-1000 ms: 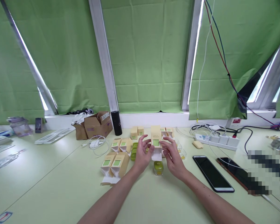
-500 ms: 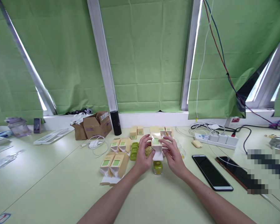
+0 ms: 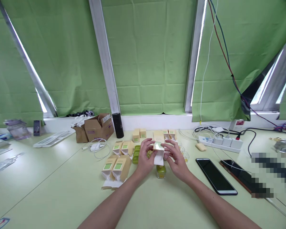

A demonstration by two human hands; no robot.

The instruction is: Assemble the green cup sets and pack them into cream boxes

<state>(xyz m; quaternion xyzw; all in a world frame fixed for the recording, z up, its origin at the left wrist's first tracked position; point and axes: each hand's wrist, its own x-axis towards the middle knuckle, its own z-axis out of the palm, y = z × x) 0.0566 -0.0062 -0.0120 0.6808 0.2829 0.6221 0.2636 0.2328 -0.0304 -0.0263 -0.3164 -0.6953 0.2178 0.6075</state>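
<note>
Between my hands is a small tan carton (image 3: 158,146) with a green-and-white label, its white flap hanging toward me. The fingers of my left hand (image 3: 146,157) close on its left side. My right hand (image 3: 175,156) has its fingertips on the right side. Just below the flap stands a small clear jar with a green lid (image 3: 161,171). Several like cartons (image 3: 121,167) lie left of my left arm, the nearest with white flaps out. Green trays (image 3: 135,155) are partly hidden behind my left hand.
Small cartons (image 3: 136,136) stand farther back, near a black cylinder (image 3: 118,125) and a cardboard box (image 3: 100,128). To the right lie a phone (image 3: 216,176), a second dark phone (image 3: 243,176) and a white power strip (image 3: 220,143) with cables. Clear lids (image 3: 185,156) sit beyond my right hand.
The carton has tilted a little between my hands, its flap shifting slightly left. My right fingers have moved slightly left along with it.
</note>
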